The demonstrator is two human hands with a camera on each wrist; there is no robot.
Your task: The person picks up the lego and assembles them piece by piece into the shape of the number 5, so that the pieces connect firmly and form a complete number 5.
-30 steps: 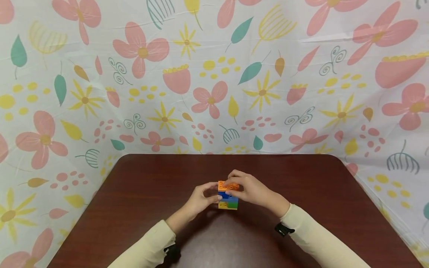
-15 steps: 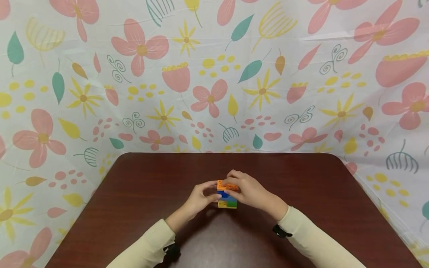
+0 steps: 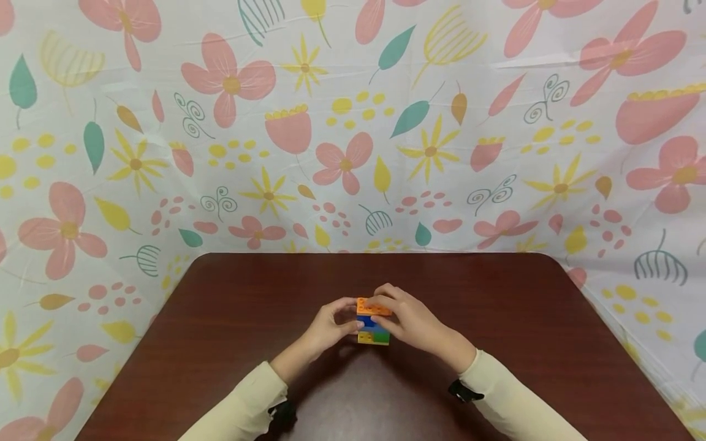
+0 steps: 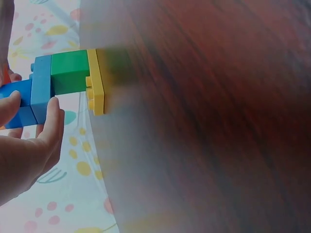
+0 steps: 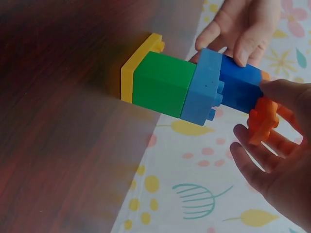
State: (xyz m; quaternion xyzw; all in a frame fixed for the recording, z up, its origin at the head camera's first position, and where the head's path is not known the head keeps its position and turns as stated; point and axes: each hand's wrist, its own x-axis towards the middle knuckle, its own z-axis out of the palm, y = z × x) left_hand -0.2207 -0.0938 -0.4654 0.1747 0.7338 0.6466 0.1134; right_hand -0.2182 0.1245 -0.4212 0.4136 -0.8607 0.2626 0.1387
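Observation:
A small tower of toy building bricks stands on the table between my hands. Its yellow plate (image 5: 127, 80) is at the bottom, under a green brick (image 5: 163, 82). Above come a light blue brick (image 5: 201, 92), a dark blue brick (image 5: 238, 82) and an orange brick (image 5: 265, 116) with an irregular shape on top. My left hand (image 3: 325, 327) holds the tower at its blue bricks, thumb in front and fingers behind. From the right, my right hand (image 3: 416, 315) pinches the top, its thumb at the dark blue brick's edge and its fingers over the orange brick, partly hiding it.
The dark brown wooden table (image 3: 265, 282) reaches back to a white cloth (image 3: 353, 208) printed with flowers and leaves, which hangs behind and beside it. Black wrist straps (image 3: 466, 390) sit at the cuffs of the cream sleeves (image 3: 513, 392).
Both hands keep their places on the tower. The right hand's fingers shift slightly over the orange brick, and the head view drifts a little.

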